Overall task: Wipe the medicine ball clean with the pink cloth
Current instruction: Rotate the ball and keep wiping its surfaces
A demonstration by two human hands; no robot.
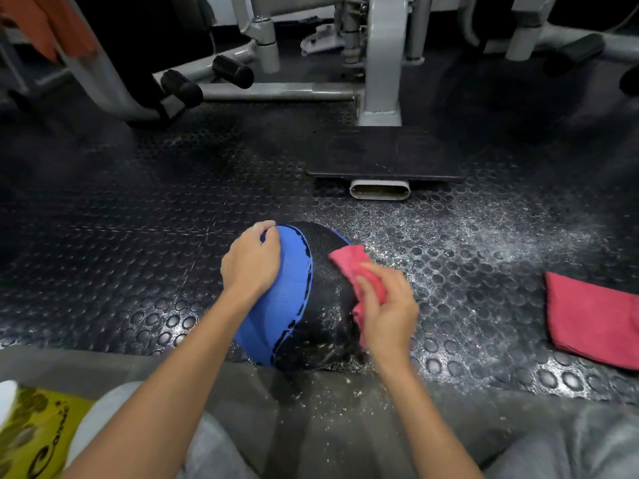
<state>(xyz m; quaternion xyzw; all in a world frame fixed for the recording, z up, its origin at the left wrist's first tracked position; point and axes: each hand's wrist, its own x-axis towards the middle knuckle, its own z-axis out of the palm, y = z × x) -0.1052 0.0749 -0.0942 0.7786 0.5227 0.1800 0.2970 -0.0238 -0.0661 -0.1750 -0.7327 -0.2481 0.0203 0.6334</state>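
A blue and black medicine ball [304, 305] sits on the studded rubber floor between my knees. White powder speckles its black lower right side. My left hand [250, 262] lies over the blue left side, fingers curled round the top edge. My right hand [385, 304] grips a crumpled pink cloth [351, 267] and holds it against the ball's black right side. Part of the cloth is hidden under that hand.
A second pink cloth [594, 319] lies flat on the floor at the right. White powder is scattered over the black floor [484, 243] right of the ball. A grey gym machine with a black footplate [387, 157] stands behind. A yellow bag [31, 437] lies at lower left.
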